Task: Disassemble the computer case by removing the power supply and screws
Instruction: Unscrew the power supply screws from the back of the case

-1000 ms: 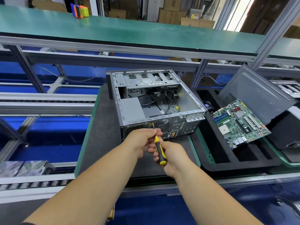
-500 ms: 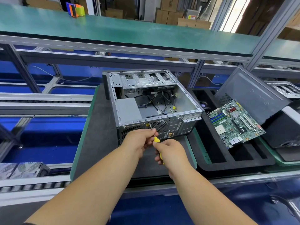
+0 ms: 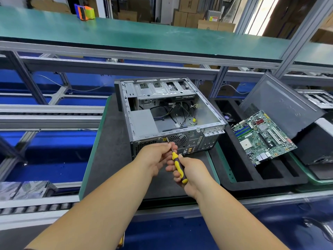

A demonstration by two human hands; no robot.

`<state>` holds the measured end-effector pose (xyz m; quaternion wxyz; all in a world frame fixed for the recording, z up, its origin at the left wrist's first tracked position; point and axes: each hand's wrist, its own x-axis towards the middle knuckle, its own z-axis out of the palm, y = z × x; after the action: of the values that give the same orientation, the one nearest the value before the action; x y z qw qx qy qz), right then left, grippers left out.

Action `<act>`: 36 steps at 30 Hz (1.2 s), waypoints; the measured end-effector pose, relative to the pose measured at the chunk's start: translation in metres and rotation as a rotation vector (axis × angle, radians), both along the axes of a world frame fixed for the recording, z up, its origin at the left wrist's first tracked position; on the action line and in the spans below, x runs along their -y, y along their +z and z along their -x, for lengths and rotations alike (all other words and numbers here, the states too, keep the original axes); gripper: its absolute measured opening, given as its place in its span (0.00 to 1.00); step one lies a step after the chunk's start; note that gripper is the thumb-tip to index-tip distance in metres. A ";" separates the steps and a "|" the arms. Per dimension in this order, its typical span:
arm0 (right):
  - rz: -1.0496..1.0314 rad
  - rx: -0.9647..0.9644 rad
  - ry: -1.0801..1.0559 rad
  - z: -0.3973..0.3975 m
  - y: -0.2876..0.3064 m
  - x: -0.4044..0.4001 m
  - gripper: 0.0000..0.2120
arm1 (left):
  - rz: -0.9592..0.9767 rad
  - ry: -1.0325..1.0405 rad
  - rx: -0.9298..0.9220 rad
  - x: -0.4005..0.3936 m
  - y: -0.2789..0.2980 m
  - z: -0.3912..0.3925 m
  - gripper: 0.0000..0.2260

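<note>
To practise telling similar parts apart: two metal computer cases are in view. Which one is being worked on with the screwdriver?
The open case on the dark mat, centre: the screwdriver tip meets its rear panel. The other case sits untouched at far right.

Green printed circuit motherboard [image 3: 261, 137] right of centre, lying tilted on black foam compartment tray [image 3: 239, 175]. Dark grey flat metal side panel [image 3: 281, 107] leans behind it, upper right. Long green-topped upper shelf [image 3: 144, 35] spans the top of the frame; orange-and-green plastic block [image 3: 85, 12] sits on it, upper left. Brown cardboard boxes [image 3: 198, 20] stacked behind, top centre. Silver roller conveyor track [image 3: 36, 208] lower left. Dark grey work mat with green edge [image 3: 111, 141] at centre.
</note>
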<state>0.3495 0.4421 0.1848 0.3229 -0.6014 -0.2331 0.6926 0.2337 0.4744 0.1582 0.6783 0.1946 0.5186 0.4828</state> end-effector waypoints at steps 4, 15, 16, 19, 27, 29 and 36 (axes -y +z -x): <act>-0.105 0.107 0.086 -0.005 -0.005 0.000 0.18 | -0.001 0.043 0.001 -0.002 -0.002 -0.002 0.06; -0.221 0.353 0.111 -0.004 -0.008 0.004 0.09 | 0.006 0.109 -0.013 -0.003 -0.007 -0.006 0.05; -0.180 0.335 0.108 -0.003 -0.006 0.003 0.10 | 0.010 0.105 -0.009 -0.003 -0.007 -0.006 0.06; -0.042 0.322 0.147 0.003 0.003 -0.003 0.17 | 0.013 0.084 0.011 -0.001 -0.006 -0.006 0.06; 0.012 0.058 0.043 0.000 0.003 0.002 0.23 | -0.011 0.061 0.030 0.000 -0.004 -0.005 0.07; -0.010 0.029 0.035 -0.001 0.003 0.003 0.22 | -0.001 0.069 0.028 -0.002 -0.003 -0.005 0.09; -0.301 0.382 0.167 -0.009 -0.010 0.006 0.19 | -0.005 0.080 -0.002 -0.005 -0.005 -0.004 0.03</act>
<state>0.3587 0.4358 0.1750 0.3007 -0.6451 -0.4393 0.5482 0.2372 0.4797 0.1536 0.6574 0.1761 0.5255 0.5106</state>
